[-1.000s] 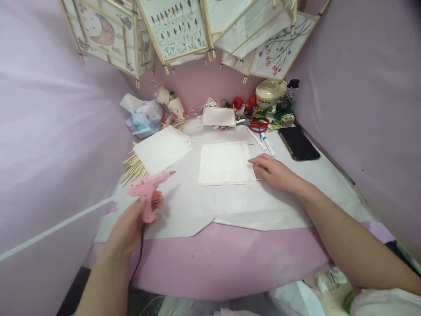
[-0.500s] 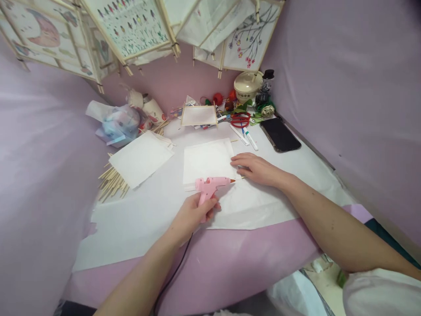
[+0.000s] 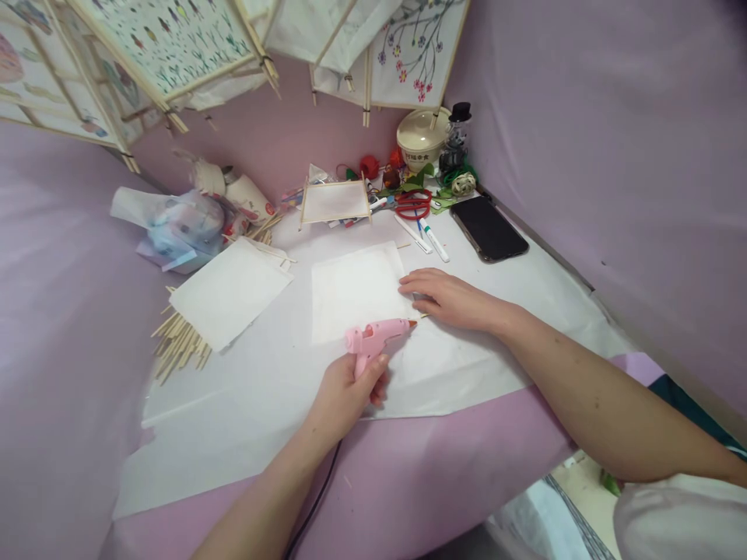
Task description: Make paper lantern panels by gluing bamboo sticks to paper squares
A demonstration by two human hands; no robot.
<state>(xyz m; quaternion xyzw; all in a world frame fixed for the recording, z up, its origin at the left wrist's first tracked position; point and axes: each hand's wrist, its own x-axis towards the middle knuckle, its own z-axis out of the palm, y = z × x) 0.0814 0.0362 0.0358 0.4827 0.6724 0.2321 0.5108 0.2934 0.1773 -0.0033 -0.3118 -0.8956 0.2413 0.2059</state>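
Note:
My left hand [image 3: 348,395] is wrapped round the handle of a pink hot glue gun [image 3: 377,336]. Its orange-brown nozzle points right, tilted slightly up, close to the fingers of my right hand. A square white sheet of paper [image 3: 357,292] lies in front of me on the white-covered table. My right hand [image 3: 447,297] rests palm down at the sheet's right edge, fingers stretched out. The end of a thin wooden stick [image 3: 424,315] pokes out beneath it, near the nozzle; the rest is hidden.
Left, white sheets [image 3: 230,292] lie over a bundle of wooden sticks [image 3: 184,342]. Farther back are a small framed panel [image 3: 335,202], red scissors [image 3: 413,205], markers [image 3: 435,239] and a phone [image 3: 489,227]. Paper lanterns [image 3: 198,43] hang above. A black cord [image 3: 320,494] trails from the glue gun.
The view has swung to the right, so the background shifts left. The glue gun's nozzle now tips slightly upward, still near my right hand, which stays at the sheet's edge.

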